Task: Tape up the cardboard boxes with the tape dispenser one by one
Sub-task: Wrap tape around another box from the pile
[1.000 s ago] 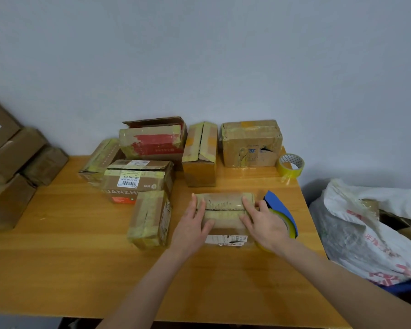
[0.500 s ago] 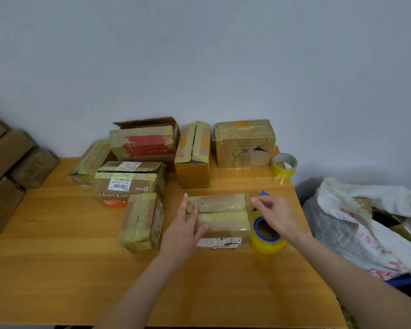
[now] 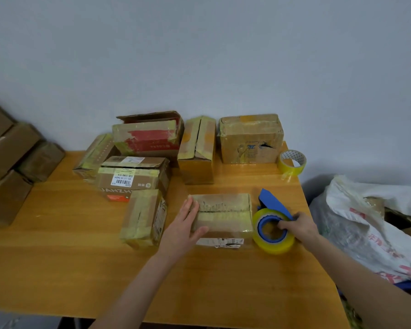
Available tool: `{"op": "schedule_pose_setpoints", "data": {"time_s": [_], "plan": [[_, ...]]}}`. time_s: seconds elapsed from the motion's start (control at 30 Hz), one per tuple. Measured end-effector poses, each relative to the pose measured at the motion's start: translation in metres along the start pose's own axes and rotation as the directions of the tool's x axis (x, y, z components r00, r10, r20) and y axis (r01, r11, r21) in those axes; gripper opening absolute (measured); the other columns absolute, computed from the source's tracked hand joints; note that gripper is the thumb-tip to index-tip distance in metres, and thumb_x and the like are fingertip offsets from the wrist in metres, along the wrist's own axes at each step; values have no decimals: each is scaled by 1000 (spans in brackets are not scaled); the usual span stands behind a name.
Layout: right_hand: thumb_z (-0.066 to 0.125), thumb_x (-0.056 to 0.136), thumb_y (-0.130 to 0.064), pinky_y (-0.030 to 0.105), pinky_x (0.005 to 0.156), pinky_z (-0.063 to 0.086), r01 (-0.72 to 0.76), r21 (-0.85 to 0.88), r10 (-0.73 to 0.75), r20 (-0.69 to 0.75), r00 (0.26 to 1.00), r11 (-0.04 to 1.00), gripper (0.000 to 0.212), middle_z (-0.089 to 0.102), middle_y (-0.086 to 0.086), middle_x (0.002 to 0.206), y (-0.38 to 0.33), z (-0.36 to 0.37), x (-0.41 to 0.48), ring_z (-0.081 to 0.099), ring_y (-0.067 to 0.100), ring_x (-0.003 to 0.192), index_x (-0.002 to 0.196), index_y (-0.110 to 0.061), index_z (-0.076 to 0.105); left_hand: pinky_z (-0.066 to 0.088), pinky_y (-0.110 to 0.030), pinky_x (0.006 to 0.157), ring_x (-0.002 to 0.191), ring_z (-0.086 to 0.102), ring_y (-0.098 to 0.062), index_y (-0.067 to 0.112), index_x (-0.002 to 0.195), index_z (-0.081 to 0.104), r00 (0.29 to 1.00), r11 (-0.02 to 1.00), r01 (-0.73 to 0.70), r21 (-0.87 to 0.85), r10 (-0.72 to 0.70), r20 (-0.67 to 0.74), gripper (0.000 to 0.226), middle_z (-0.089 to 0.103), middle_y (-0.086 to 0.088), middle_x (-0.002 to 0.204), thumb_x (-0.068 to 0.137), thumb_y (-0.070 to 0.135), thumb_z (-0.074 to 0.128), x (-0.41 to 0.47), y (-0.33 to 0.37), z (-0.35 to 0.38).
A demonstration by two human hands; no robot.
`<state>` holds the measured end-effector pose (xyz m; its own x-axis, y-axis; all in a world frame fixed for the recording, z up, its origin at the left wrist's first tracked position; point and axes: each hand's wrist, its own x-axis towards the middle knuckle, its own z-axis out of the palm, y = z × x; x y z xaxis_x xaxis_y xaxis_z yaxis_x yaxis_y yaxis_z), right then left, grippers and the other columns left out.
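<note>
Both forearms are bare and reach forward over the desk [image 3: 223,281]. The left one rises from the bottom edge near the middle. The right one comes in from the lower right corner and slants toward the left.

The left hand [image 3: 184,227] lies palm down with its fingers straight and close together. They rest on the left end of a small cardboard box [image 3: 226,210], and the thumb is spread along the box's near side.

The right hand [image 3: 299,225] is turned knuckles up with the wrist roughly level. Its fingers curl into the blue core of the tape dispenser [image 3: 274,245] and grip it (the fingertips are partly hidden inside the ring). The two hands are well apart, with the box between them.
</note>
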<state>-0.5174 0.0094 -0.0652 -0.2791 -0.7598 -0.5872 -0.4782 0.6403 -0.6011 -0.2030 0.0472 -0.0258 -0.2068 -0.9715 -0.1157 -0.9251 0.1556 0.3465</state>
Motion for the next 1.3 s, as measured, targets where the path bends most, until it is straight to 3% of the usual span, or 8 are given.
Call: {"op": "schedule_pose_setpoints", "data": {"time_s": [0.13,0.23,0.37,0.53,0.83,1.03,1.1,1.3], "plan": [[74,84,-27,34,61,50,-128,397,74,148,986,909,23,64,11,79,-19,-6,-12,60,26,69,83,-9,59,40,-35,109,148,7,-15,27,153,10,999,997,34,63,-34,5,97,-25,5,157,72,81,6,0,-2,1],[76,81,-26,44,75,57,-152,451,66,201,977,880,30,70,16,93,-25,-8,-16,67,33,84,100,-6,63,18,-37,119,146,-2,-14,28,152,4,999,991,23,136,-26,22,101,-23,3,157,69,84,-6,0,-2,-1],[80,72,-18,41,75,54,15,360,-39,59,998,933,49,62,11,100,-41,-19,-23,61,25,86,112,-1,58,-6,-30,117,138,-20,-11,25,150,-2,1000,988,1,152,-5,23,118,-19,2,152,53,88,-27,1,-2,-3],[74,80,-9,27,59,44,392,239,-375,-117,920,888,47,53,4,100,-94,-67,-55,55,15,75,118,-12,47,1,-23,112,147,-7,-13,22,153,3,1000,989,-8,147,4,28,108,-20,4,150,65,82,-12,0,7,-5],[76,69,-13,25,66,50,639,-14,-595,349,724,769,55,56,3,107,-133,-38,-99,62,16,83,113,-28,47,18,-27,116,146,0,-4,27,152,20,1000,989,11,-146,-8,16,76,0,18,155,89,53,55,0,18,-2],[76,64,-15,21,67,48,637,-20,-575,408,709,771,62,55,1,108,-128,-35,-91,62,13,86,116,-28,45,50,-23,87,106,60,-9,15,127,59,911,489,185,-853,-410,-37,39,61,5,126,95,36,53,7,12,-36],[73,59,-21,21,67,49,639,-16,-575,420,702,769,64,55,1,109,-128,-36,-90,63,13,87,116,-29,45,56,-25,73,89,69,-16,10,118,62,875,336,237,-911,-481,51,38,70,-2,105,97,39,50,13,13,-49],[72,58,-23,20,67,51,669,-37,-589,439,678,742,69,55,1,109,-127,-36,-89,62,13,88,121,-25,43,58,-28,63,89,71,-24,4,112,63,829,244,540,-805,-319,459,64,73,-11,101,93,60,41,23,37,-61]]}}
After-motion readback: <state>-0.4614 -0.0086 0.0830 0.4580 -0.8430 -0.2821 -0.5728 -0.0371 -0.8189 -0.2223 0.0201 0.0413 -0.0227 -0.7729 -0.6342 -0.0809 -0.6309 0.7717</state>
